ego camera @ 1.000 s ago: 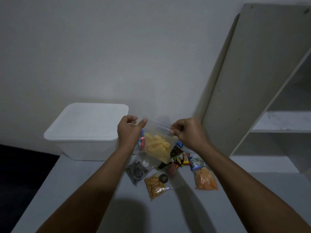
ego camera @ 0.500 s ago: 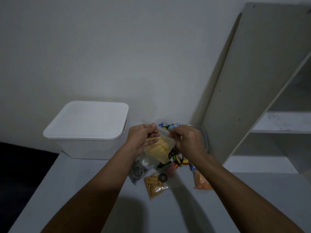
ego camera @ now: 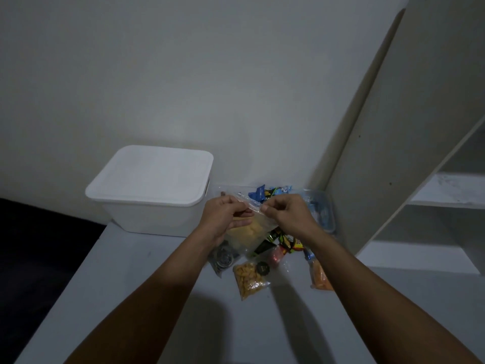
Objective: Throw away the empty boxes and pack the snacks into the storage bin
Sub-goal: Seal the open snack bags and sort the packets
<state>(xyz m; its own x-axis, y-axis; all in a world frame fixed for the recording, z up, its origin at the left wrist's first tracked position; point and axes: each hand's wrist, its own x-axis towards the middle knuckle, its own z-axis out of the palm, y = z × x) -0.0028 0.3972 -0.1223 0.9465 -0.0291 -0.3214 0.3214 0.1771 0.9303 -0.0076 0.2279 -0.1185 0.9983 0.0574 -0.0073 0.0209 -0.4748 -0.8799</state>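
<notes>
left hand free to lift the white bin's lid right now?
Probably not yet. The left hand and right hand both pinch the top of the clear zip bag of yellow snacks. The lidded white plastic storage bin sits close beside it, nothing between.

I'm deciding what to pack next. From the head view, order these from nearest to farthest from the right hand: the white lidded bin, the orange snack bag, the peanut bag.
1. Orange snack bag, just below the right hand.
2. Peanut bag, lower left, between the forearms.
3. White lidded bin, far left, beyond the left hand.
</notes>
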